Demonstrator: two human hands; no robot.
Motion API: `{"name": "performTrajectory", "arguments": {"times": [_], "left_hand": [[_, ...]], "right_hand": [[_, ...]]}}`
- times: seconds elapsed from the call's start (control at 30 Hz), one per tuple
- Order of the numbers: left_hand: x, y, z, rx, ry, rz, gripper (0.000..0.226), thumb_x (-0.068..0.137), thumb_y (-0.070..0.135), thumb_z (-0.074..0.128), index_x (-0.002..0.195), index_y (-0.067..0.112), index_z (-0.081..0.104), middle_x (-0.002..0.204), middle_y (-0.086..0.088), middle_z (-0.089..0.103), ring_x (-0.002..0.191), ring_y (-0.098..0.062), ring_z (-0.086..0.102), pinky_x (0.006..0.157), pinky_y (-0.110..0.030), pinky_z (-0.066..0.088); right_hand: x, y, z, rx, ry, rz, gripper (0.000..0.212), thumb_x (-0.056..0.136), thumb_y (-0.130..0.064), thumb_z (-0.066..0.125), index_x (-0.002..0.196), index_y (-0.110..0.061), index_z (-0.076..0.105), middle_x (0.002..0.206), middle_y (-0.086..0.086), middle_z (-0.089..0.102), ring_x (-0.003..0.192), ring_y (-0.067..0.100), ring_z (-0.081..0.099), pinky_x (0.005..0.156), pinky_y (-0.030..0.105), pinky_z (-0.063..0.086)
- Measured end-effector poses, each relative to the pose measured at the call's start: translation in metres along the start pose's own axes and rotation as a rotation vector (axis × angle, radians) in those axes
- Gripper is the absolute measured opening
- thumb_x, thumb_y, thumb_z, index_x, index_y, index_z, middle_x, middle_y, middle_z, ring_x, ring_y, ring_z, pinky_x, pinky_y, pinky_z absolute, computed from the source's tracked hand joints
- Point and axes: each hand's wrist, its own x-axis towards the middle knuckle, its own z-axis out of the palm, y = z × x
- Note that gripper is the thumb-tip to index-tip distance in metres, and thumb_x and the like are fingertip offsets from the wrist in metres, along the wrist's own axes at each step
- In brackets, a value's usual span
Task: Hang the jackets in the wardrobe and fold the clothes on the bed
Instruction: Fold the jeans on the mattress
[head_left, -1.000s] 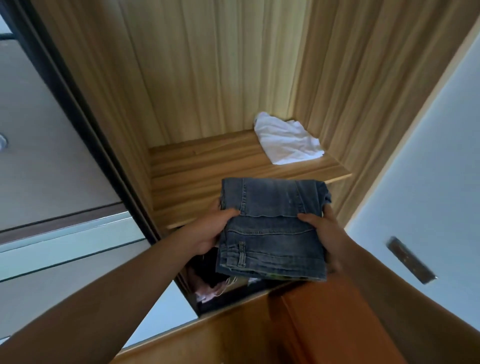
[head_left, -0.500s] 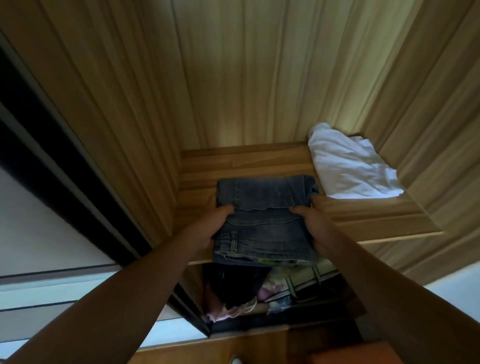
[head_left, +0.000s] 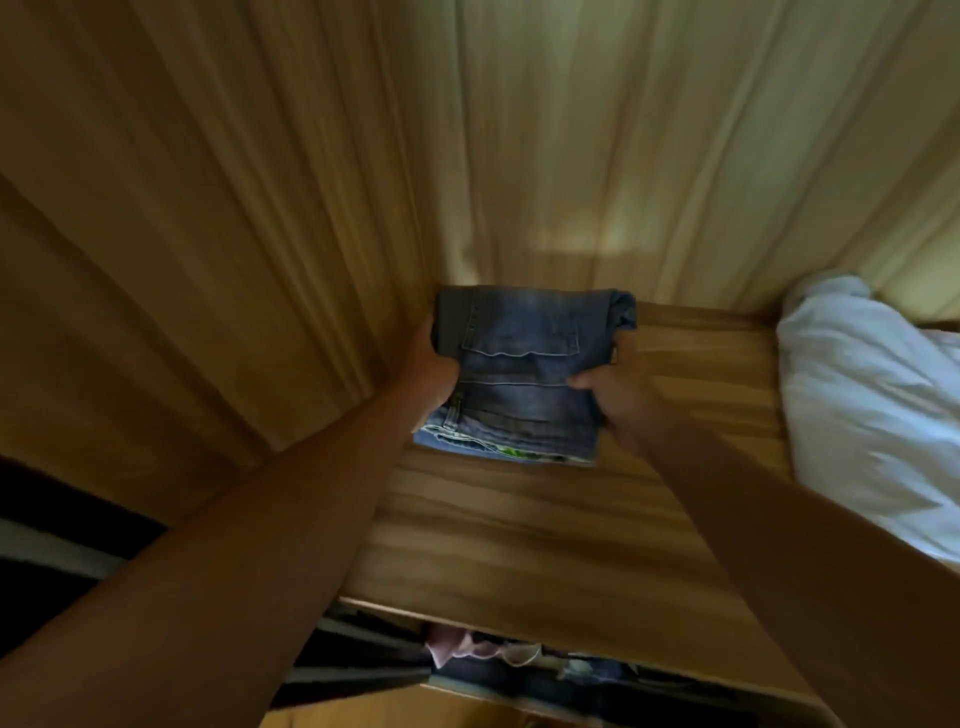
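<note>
Inside the wardrobe (head_left: 363, 104), head view, single entry. The frame is motion-blurred and fine detail is soft.

Folded jeans (head_left: 524, 364): just above frame centre, on the wooden shelf (head_left: 545, 530), in its far-left corner, pocket side up. The far edge lies close to the back panel (head_left: 675, 171); I cannot tell whether it touches. A thin green-printed layer (head_left: 511, 453) shows under the denim at the near edge, 6 o'clock of the bundle.

Left hand (head_left: 428, 371): at 9 o'clock of the jeans, curled round their left edge, gripping. It sits between the bundle and the left side panel (head_left: 208, 249), which stands just beside the knuckles; I cannot tell whether they touch.

Right hand (head_left: 618, 395): at 3 to 4 o'clock of the jeans, thumb laid on top of the denim, fingers wrapped round the right edge, holding.

Surroundings: a crumpled white garment (head_left: 872, 405) lies on the same shelf at 3 o'clock of the jeans, apart from them with bare board between, and runs out of frame on the right. The left forearm (head_left: 234, 545) enters from 7 o'clock and the right forearm (head_left: 805, 545) from 5 o'clock; both hide parts of the near board from me. Below the shelf lip, at 6 o'clock of the frame, dark clothes (head_left: 519, 680) and a bit of pink cloth (head_left: 457, 647) show in the lower compartment, too dim to identify further.
</note>
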Motion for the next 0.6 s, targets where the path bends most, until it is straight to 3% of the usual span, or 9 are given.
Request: {"name": "performTrajectory", "arguments": {"times": [0.1,0.13,0.2,0.23,0.3,0.4,0.47,0.53,0.6], "left_hand": [[0.051,-0.013,-0.002,0.026,0.09,0.0,0.083,0.084,-0.009,0.051,0.153,0.034,0.036,0.14,-0.007,0.057,0.12,-0.028,0.058,0.098,-0.048,0.054],[0.064,-0.014,-0.005,0.038,0.123,-0.002,0.084,0.083,-0.009,0.052,0.154,0.033,0.036,0.144,-0.007,0.055,0.124,-0.028,0.056,0.102,-0.047,0.052],[0.082,-0.015,-0.006,0.089,0.183,0.042,0.082,0.085,-0.011,0.053,0.155,0.027,0.035,0.149,-0.008,0.05,0.133,-0.027,0.05,0.111,-0.043,0.045],[0.089,-0.016,-0.005,0.157,0.197,0.085,0.079,0.087,-0.01,0.053,0.156,0.023,0.034,0.151,-0.009,0.048,0.136,-0.027,0.047,0.114,-0.04,0.04],[0.093,-0.019,0.003,0.423,0.21,0.164,0.076,0.09,-0.004,0.054,0.158,0.02,0.031,0.155,-0.013,0.039,0.14,-0.031,0.041,0.116,-0.038,0.035],[0.093,-0.021,0.019,0.768,0.25,0.276,0.071,0.093,0.01,0.055,0.158,0.022,0.03,0.16,-0.014,0.026,0.141,-0.036,0.034,0.115,-0.044,0.034],[0.104,-0.02,0.024,0.869,0.221,0.335,0.064,0.099,0.022,0.05,0.159,0.022,0.025,0.164,-0.013,0.019,0.145,-0.034,0.029,0.116,-0.046,0.034],[0.122,-0.03,0.025,0.979,0.166,0.389,0.062,0.105,0.038,0.036,0.161,0.021,0.014,0.166,-0.017,0.014,0.151,-0.035,0.02,0.12,-0.048,0.028],[0.133,-0.047,0.025,1.088,0.113,0.405,0.067,0.103,0.049,0.017,0.161,0.017,0.012,0.164,-0.023,0.018,0.152,-0.036,0.016,0.123,-0.045,0.02]], "right_hand": [[0.055,-0.003,0.014,-0.051,0.005,-0.01,0.08,0.082,0.014,0.065,0.148,-0.021,0.039,0.129,0.003,0.062,0.118,0.033,0.06,0.102,0.056,0.05],[0.073,-0.004,0.018,-0.055,-0.008,-0.033,0.086,0.078,0.014,0.066,0.151,-0.019,0.035,0.134,0.004,0.06,0.12,0.032,0.06,0.104,0.054,0.049],[0.104,-0.002,0.03,-0.128,-0.041,-0.058,0.075,0.078,0.014,0.067,0.142,-0.012,0.039,0.127,0.006,0.061,0.115,0.028,0.061,0.102,0.046,0.049],[0.114,-0.001,0.035,-0.226,-0.022,-0.074,0.068,0.08,0.008,0.071,0.138,-0.009,0.04,0.124,0.008,0.061,0.114,0.028,0.06,0.1,0.043,0.048],[0.132,0.008,0.039,-0.638,0.121,-0.114,0.082,0.083,-0.019,0.077,0.148,-0.005,0.03,0.137,0.017,0.052,0.128,0.037,0.052,0.104,0.046,0.046],[0.13,0.024,0.039,-1.125,0.306,-0.352,0.091,0.09,-0.048,0.066,0.16,-0.013,0.019,0.159,0.022,0.026,0.147,0.042,0.026,0.115,0.053,0.033],[0.133,0.03,0.044,-1.236,0.242,-0.533,0.08,0.095,-0.059,0.054,0.16,-0.023,0.023,0.166,0.018,0.015,0.153,0.041,0.01,0.12,0.058,0.02],[0.147,0.04,0.051,-1.322,0.122,-0.528,0.076,0.098,-0.067,0.037,0.161,-0.03,0.018,0.171,0.009,-0.001,0.156,0.036,-0.008,0.122,0.061,0.002],[0.156,0.053,0.056,-1.325,0.056,-0.446,0.075,0.098,-0.07,0.025,0.162,-0.033,0.013,0.171,0.004,-0.007,0.156,0.033,-0.015,0.123,0.063,-0.004]]}}
